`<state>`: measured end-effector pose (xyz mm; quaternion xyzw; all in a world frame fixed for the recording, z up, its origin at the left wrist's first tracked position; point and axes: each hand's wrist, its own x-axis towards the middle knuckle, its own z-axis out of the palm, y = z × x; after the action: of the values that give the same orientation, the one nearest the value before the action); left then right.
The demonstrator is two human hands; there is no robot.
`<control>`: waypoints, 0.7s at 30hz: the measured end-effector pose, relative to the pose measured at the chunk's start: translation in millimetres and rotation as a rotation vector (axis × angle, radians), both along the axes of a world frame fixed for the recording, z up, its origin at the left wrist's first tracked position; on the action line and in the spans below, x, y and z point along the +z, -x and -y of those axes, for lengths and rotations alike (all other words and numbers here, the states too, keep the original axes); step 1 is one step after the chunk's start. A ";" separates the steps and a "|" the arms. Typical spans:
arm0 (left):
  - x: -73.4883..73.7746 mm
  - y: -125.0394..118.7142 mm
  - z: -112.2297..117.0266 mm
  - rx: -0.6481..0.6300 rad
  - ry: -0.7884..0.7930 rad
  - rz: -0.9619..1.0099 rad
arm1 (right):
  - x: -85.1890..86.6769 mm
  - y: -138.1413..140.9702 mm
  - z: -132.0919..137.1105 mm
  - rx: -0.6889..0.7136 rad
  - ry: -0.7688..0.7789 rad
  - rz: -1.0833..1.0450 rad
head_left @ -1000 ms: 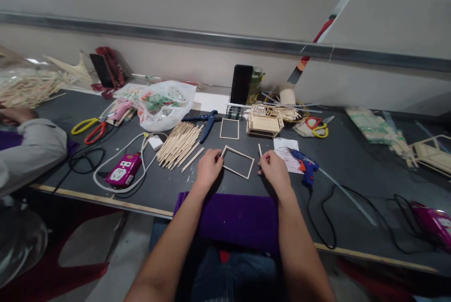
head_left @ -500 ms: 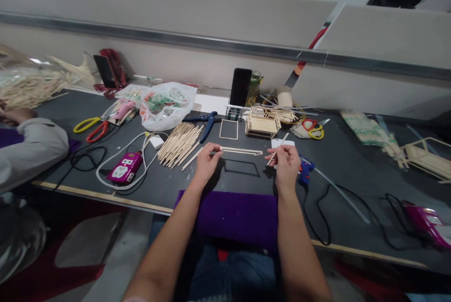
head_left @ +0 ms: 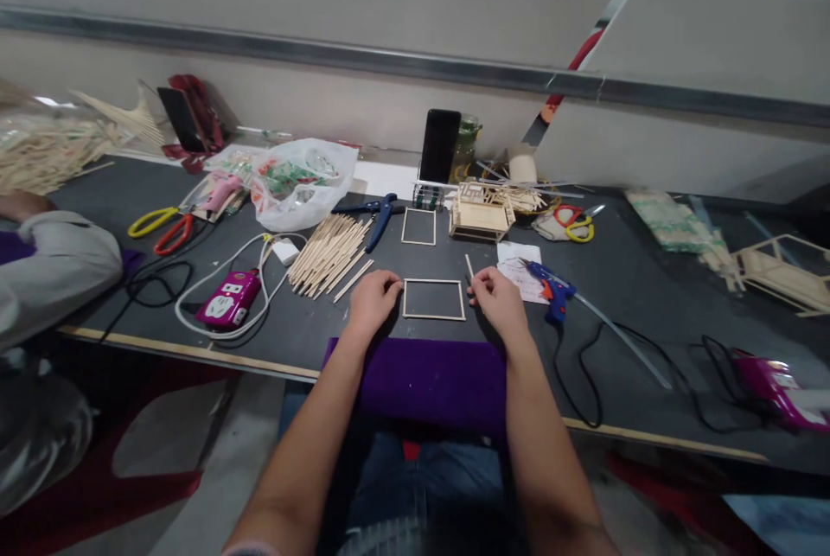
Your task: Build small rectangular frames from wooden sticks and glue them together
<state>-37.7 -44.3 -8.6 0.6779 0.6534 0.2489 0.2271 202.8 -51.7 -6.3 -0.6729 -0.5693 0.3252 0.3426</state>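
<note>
A square frame of thin wooden sticks (head_left: 434, 299) lies flat on the dark table (head_left: 635, 297) between my hands. My left hand (head_left: 371, 301) rests at its left edge, fingers curled against the frame. My right hand (head_left: 496, 301) sits at the frame's right edge and pinches a short wooden stick (head_left: 469, 267) that points up and away. A second, smaller stick frame (head_left: 418, 226) lies just behind. A pile of loose sticks (head_left: 330, 252) is left of my left hand.
A blue glue gun (head_left: 551, 288) lies on white paper right of my right hand, its black cord trailing to the table edge. Behind are a small stick model (head_left: 480, 217), a phone (head_left: 439, 146), blue pliers (head_left: 378, 219), scissors (head_left: 576, 226), a plastic bag (head_left: 299, 184). Another person's sleeve (head_left: 52, 266) is at left.
The stick frame was lifted edge-on off the table half a second ago; it now lies flat again, squared between my hands. My right hand keeps its stick.
</note>
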 end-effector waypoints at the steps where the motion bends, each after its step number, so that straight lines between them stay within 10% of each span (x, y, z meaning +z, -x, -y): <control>1: 0.8 -0.3 0.4 -0.015 0.007 -0.018 | -1.4 -1.0 0.3 -0.001 0.014 -0.003; 9: -4.1 2.8 -1.1 -0.005 0.016 0.034 | 3.0 -6.6 2.0 0.010 -0.157 0.087; 21: -17.5 11.3 6.8 0.026 0.128 0.370 | 3.6 43.1 11.1 0.618 -0.379 0.605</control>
<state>-49.0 -51.1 -26.1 0.5964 0.6237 0.3298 0.3828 159.7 -62.8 -2.7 -0.4622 -0.8664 0.0914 0.1652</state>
